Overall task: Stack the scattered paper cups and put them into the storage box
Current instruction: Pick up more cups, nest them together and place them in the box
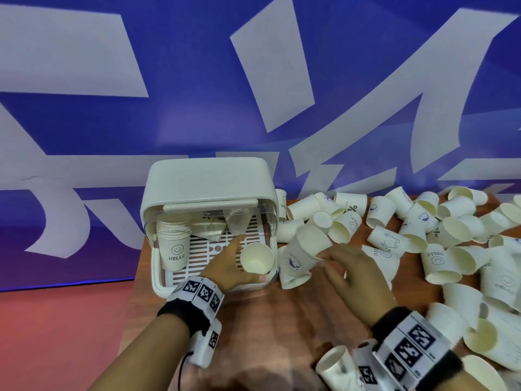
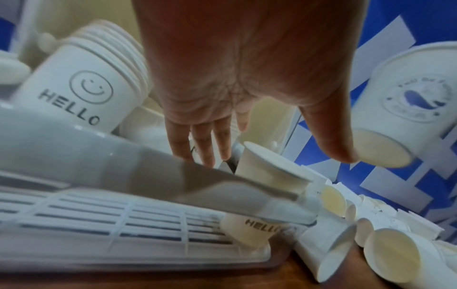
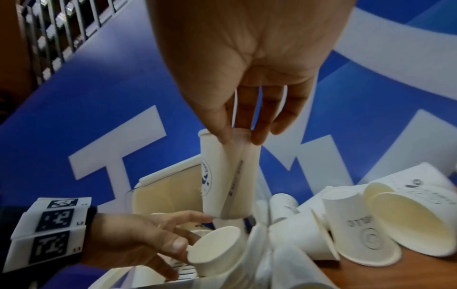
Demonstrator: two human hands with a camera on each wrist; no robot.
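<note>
Both hands are seen at work over a brown wooden tabletop [image 1: 262,314] strewn with white paper cups. A short white paper cup stack printed with a blue whale [image 1: 300,253], tilted and base-up, is pinched at its upper end by the thumb and fingertips [image 3: 258,135] of the right hand [image 1: 353,273], just beside the right wall of a cream plastic storage box with a raised lid [image 1: 207,183]. The left hand [image 1: 229,265] is spread inside the box's open front, its fingers [image 2: 206,145] extended over the white slotted tray [image 1: 197,253] toward twelve o'clock, while a single plain white paper cup [image 1: 257,261] lies on its side between thumb and forefinger, mouth turned toward the camera; whether that cup is gripped or merely touched cannot be told. A stack of white cups bearing a smiley face and the word HELLO [image 1: 172,245] stands upright in the box at nine o'clock of the left hand, with a second, base-up stack [image 1: 238,220] at the rear. Scattered loose cups [image 1: 439,235] are spread from two to four o'clock of the box, before a blue-and-white banner [image 1: 197,94].
</note>
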